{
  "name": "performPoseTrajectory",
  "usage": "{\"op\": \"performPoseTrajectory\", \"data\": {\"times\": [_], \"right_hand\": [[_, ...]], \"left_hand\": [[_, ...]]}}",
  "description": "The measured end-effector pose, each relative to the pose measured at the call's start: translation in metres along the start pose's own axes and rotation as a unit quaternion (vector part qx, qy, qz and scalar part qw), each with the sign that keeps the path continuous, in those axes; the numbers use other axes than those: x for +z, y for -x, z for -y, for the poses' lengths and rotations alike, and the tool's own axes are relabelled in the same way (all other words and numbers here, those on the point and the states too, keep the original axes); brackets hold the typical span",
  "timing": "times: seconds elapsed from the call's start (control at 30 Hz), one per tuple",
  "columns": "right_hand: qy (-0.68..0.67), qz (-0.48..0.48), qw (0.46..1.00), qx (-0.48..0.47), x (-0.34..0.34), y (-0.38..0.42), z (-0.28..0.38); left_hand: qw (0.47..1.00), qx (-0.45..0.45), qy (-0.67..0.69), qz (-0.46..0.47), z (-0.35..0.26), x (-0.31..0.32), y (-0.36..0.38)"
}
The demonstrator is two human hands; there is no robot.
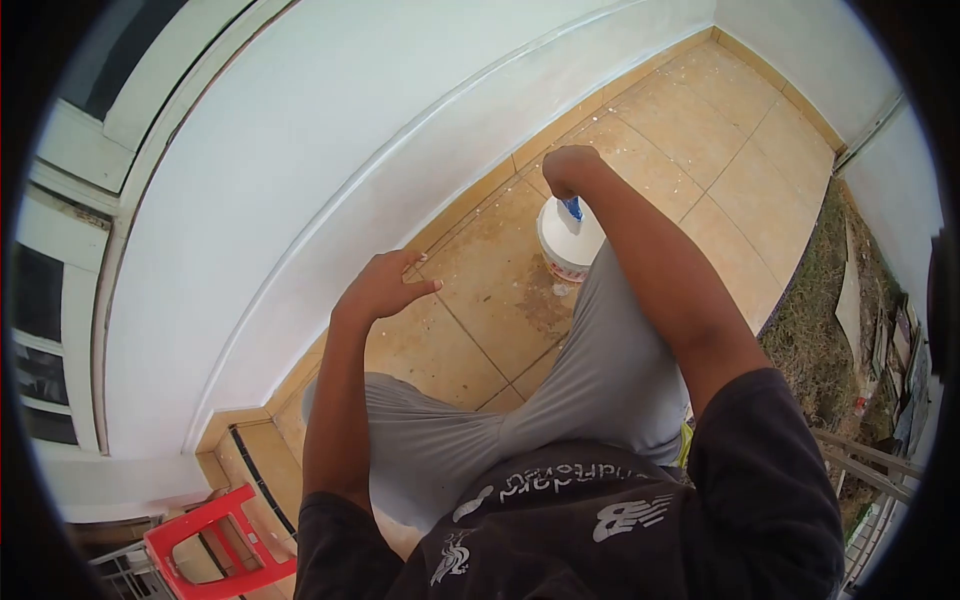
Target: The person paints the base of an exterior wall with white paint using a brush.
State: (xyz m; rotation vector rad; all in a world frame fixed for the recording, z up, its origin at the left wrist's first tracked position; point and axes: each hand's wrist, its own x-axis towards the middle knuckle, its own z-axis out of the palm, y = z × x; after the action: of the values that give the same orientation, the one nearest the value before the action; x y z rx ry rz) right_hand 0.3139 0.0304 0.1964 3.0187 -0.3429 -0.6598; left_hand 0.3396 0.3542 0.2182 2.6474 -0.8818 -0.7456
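We had the bucket (566, 271) ahead on the tiled floor (745, 215), right hand (572, 172) above it. Wall (250, 200) ran along our left, grass (812, 260) lay right, stool (205, 513) sat back left.

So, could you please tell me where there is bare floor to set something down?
The widest free patch is the far tiles, between the skirting and the grass, though speckled white. A smaller, stained one lies between the left hand and the bucket. The right hand and gray trouser leg crowd the bucket.
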Motion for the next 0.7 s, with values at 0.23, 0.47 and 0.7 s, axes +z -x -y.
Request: {"op": "performPoseTrajectory", "data": {"times": [0.23, 0.47, 0.7], "right_hand": [[-0.007, -0.025, 1.000, -0.016, 0.005, 0.009, 0.007], [-0.005, -0.017, 1.000, -0.005, 0.006, -0.010, 0.006], [-0.004, -0.019, 1.000, 0.012, 0.010, 0.004, -0.002]], "left_hand": [[0.978, -0.086, -0.010, -0.190, -0.002, -0.057, 0.135], [0.722, -0.099, 0.167, -0.665, -0.012, 0.026, 0.256], [0.772, -0.077, 0.138, -0.615, -0.006, 0.100, 0.193]]}}
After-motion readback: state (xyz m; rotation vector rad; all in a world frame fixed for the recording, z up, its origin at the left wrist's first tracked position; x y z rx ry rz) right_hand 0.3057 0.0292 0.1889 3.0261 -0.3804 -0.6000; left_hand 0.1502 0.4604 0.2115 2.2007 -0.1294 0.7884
